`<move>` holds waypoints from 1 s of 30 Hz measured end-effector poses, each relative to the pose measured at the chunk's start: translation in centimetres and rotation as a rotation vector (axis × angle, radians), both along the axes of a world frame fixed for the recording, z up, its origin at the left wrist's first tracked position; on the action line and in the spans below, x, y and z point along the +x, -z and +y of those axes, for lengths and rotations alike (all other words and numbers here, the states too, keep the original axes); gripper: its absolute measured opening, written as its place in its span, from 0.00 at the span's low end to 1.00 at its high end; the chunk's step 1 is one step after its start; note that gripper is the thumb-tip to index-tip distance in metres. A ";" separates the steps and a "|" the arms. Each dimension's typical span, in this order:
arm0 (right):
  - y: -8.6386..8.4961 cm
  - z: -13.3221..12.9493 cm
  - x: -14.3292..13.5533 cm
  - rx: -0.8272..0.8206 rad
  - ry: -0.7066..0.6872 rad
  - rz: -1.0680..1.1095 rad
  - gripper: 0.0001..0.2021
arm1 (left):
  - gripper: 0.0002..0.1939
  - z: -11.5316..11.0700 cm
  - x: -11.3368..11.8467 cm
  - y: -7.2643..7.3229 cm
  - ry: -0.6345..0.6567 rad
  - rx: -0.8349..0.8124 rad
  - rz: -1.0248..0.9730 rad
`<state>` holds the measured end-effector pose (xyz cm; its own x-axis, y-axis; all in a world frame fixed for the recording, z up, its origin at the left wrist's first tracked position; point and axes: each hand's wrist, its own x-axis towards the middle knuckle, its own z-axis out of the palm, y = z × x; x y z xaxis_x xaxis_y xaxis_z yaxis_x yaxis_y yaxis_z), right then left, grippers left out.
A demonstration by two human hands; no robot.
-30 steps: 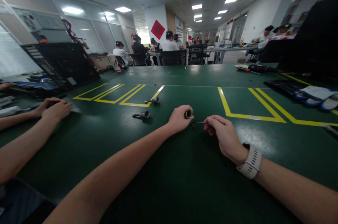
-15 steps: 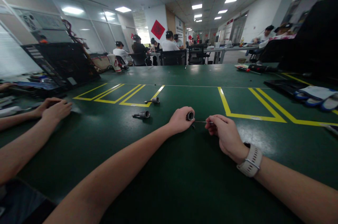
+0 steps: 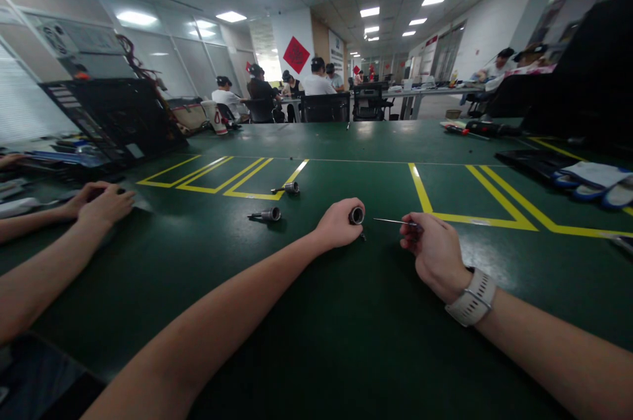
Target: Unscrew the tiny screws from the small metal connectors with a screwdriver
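Observation:
My left hand is closed around a metal socket bit, its round hollow end facing me. Between the fingers of my right hand is a small screwdriver, its thin shaft pointing left with the tip just short of the socket bit. Most of its handle is hidden by the fingers. Just below my left fingertips a tiny dark piece shows, too small to name. Two similar socket bits lie on their sides to the left, a nearer one and a farther one.
The green table carries yellow tape outlines. A co-worker's hands are at the left. Blue-white gloves lie at the right, and a power tool sits at the far right. A dark panel stands back left.
My right hand has moved right and slightly up with the screwdriver, drawing its tip away from the socket bit. My left hand has hardly moved.

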<state>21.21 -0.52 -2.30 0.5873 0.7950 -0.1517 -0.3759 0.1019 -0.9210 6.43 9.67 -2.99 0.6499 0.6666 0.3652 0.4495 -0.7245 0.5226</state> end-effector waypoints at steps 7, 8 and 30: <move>-0.3 0.1 -0.2 0.009 0.010 0.023 0.04 | 0.12 -0.6 0.4 -0.3 -0.005 0.085 0.063; -0.2 0.1 -0.2 0.013 0.007 0.024 0.04 | 0.13 -0.8 0.4 -0.4 0.005 0.110 0.098; 0.2 0.3 0.0 0.044 -0.036 0.008 0.04 | 0.18 -2.3 0.9 -0.8 0.095 0.193 0.345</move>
